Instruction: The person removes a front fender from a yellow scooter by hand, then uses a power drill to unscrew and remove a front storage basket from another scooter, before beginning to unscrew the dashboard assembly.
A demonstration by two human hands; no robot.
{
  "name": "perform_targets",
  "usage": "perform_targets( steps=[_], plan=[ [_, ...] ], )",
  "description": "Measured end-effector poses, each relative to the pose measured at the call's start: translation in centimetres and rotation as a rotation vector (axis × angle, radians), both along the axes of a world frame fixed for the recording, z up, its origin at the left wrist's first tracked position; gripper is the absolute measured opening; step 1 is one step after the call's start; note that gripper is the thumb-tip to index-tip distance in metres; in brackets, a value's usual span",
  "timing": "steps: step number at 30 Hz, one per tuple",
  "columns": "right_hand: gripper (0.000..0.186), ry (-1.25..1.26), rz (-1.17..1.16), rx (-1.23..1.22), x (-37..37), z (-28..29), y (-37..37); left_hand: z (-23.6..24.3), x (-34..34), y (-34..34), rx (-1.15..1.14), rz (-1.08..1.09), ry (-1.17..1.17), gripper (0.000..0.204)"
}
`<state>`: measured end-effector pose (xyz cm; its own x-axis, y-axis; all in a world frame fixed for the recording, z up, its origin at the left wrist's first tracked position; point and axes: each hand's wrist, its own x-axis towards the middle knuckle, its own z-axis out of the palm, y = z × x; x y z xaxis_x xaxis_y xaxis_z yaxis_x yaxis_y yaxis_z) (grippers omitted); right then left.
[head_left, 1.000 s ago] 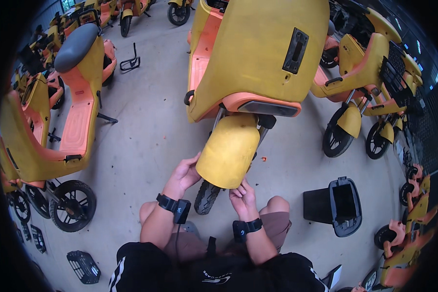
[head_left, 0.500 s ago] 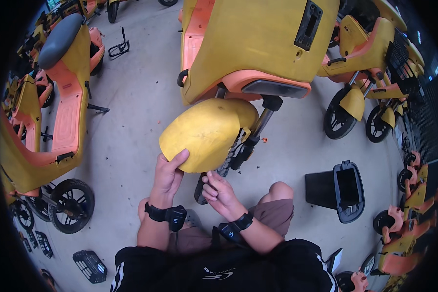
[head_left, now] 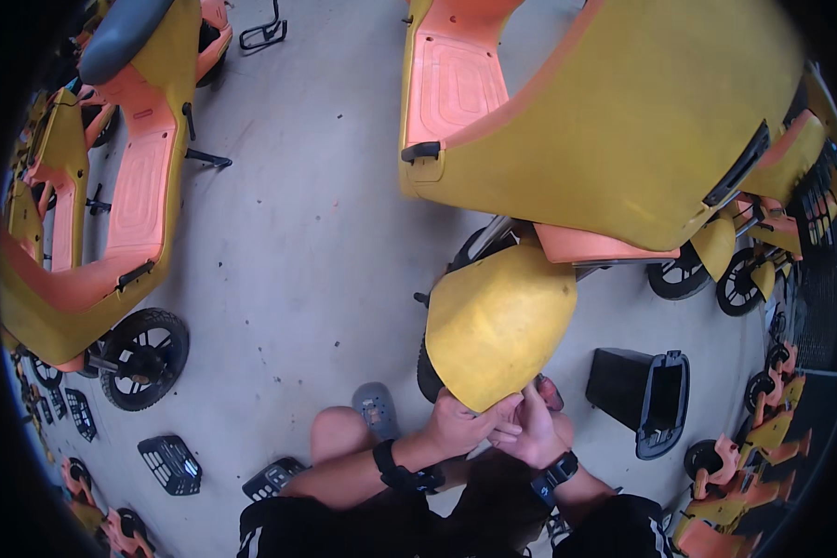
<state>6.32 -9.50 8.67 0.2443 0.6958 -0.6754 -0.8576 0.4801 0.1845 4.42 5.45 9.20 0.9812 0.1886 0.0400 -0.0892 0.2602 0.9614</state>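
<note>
Meeting at the lower edge of the fender [head_left: 502, 321], the left hand [head_left: 462, 424] and right hand [head_left: 536, 430] have bent fingers; whether these clamp it, I cannot tell. Both are about equally near. The fender lies just beyond, over the wheel [head_left: 427, 375], its long axis pointing away toward the scooter [head_left: 614, 130].

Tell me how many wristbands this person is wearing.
2: a black wristband by the left hand, and another wristband by the right hand. Both wrists show; no others seem hidden.
</note>
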Motion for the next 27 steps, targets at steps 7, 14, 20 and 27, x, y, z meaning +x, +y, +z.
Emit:
perform_targets(
  steps=[7, 14, 20, 27],
  plan=[
    [0.017, 0.007, -0.602, -0.153, -1.3, 0.8, 1.7, 2.7, -3.6, 1.1, 0.249, -0.059, 0.22, 0.013],
    [0.011, 0.096, -0.567, -0.139, 0.2, 1.4, 0.4, -1.5, 9.8, 9.7, 0.621, -0.132, 0.281, 0.055],
    [0.011, 0.252, -0.677, -0.113, 2.1, 5.6, 2.0, -4.6, 16.9, 9.7, 0.646, -0.377, 0.281, 0.062],
    [0.013, 0.267, -0.652, -0.134, 3.2, 6.2, -0.4, -5.3, 18.9, 8.5, 0.724, -0.474, 0.087, 0.049]
  ],
)
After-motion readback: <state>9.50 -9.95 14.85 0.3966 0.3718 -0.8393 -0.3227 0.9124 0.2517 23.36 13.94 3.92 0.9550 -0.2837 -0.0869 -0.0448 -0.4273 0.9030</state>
